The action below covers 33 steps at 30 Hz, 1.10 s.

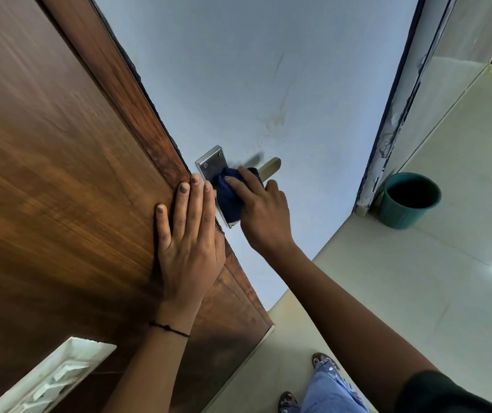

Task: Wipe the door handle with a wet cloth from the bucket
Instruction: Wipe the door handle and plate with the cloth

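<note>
A steel door handle (271,166) on a steel backplate (210,163) sticks out from the edge of a brown wooden door (60,150). My right hand (261,210) is closed on a dark blue cloth (227,198) and presses it against the backplate and the base of the lever. Only the lever's tip shows past my fingers. My left hand (186,234) lies flat, fingers spread, on the door face beside the plate. A teal bucket (407,201) stands on the floor at the right, near a wall corner.
A pale blue wall (253,70) lies behind the handle. Cream tiled floor (417,293) spreads to the right and below. A white switch plate (51,380) is at the lower left. My feet in sandals (322,362) stand near the door's bottom edge.
</note>
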Motion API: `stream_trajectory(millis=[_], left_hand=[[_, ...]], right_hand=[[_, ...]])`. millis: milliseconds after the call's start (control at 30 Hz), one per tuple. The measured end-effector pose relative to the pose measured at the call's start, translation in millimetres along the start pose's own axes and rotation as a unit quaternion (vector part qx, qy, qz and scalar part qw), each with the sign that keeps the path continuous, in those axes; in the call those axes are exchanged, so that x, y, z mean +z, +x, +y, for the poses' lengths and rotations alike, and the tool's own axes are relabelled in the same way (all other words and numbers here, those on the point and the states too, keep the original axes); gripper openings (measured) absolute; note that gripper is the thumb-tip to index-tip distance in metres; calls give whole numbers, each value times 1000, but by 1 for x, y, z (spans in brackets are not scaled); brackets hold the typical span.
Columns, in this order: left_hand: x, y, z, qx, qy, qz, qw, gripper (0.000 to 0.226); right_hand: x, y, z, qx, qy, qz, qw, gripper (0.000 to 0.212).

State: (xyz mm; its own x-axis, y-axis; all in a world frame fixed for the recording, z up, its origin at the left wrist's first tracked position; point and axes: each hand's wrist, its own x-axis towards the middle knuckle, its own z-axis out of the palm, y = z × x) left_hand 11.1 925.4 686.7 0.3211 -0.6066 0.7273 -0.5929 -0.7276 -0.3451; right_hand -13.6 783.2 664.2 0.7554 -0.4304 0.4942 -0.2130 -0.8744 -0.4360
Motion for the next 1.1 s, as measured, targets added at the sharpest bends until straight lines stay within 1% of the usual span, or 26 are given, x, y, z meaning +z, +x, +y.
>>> stream_trajectory(millis=[100, 200, 233, 300, 367, 433, 467, 533, 633, 667, 733, 800, 833, 867, 900, 933, 967, 1033, 1100], left_hand=[[2, -2, -2, 2, 2, 1, 1000, 60], [3, -2, -2, 0, -1, 0, 1000, 61], [3, -1, -2, 1, -3, -2, 1000, 61], [2, -2, -2, 1, -6, -3, 1000, 61], [2, -2, -1, -4, -11, -5, 1000, 61], [1, -1, -1, -10, -14, -6, 1000, 60], [1, 0, -1, -11, -14, -6, 1000, 60], [1, 1, 2, -14, -19, -9, 1000, 61], [2, 3, 14, -47, -79, 3, 996, 61], [3, 6, 20, -53, -107, 7, 993, 62], [10, 19, 39, -33, -173, 3, 984, 62], [21, 37, 71, -1, -273, -11, 962, 57], [27, 45, 88, 8, -329, -29, 944, 54], [33, 54, 111, 12, -386, -63, 920, 50], [36, 64, 134, 14, -438, -114, 891, 49], [38, 76, 160, 14, -480, -170, 861, 52], [40, 88, 188, 14, -510, -217, 832, 57], [43, 111, 244, 9, -558, -258, 788, 63], [41, 137, 303, -25, -613, -281, 738, 57]], right_hand=[[-1, 6, 9, 4, -31, 12, 999, 56], [0, 20, 24, 50, -27, 17, 998, 48], [-1, 25, 31, 66, -25, 12, 997, 48], [-5, 35, 45, 87, -30, -8, 996, 55], [-12, 43, 55, 113, -27, -31, 993, 54], [-14, 51, 67, 172, 29, -51, 983, 48], [-17, 53, 72, 216, 80, -59, 971, 47], [-25, 53, 82, 291, 198, -68, 934, 43], [-39, 31, 96, 345, 333, -74, 874, 43], [-42, 22, 100, 372, 368, -78, 849, 43], [-48, 6, 116, 425, 435, -82, 789, 44], [-57, -5, 139, 450, 504, -68, 734, 43], [-62, -10, 150, 452, 528, -56, 716, 42], [-71, -15, 164, 450, 550, -42, 702, 41], [-80, -18, 177, 446, 563, -29, 695, 41], [-92, -21, 191, 438, 572, -19, 694, 41], [-104, -24, 207, 426, 572, -10, 701, 41], [-127, -29, 239, 409, 553, 15, 726, 41], [-152, -32, 277, 397, 499, 41, 769, 44]])
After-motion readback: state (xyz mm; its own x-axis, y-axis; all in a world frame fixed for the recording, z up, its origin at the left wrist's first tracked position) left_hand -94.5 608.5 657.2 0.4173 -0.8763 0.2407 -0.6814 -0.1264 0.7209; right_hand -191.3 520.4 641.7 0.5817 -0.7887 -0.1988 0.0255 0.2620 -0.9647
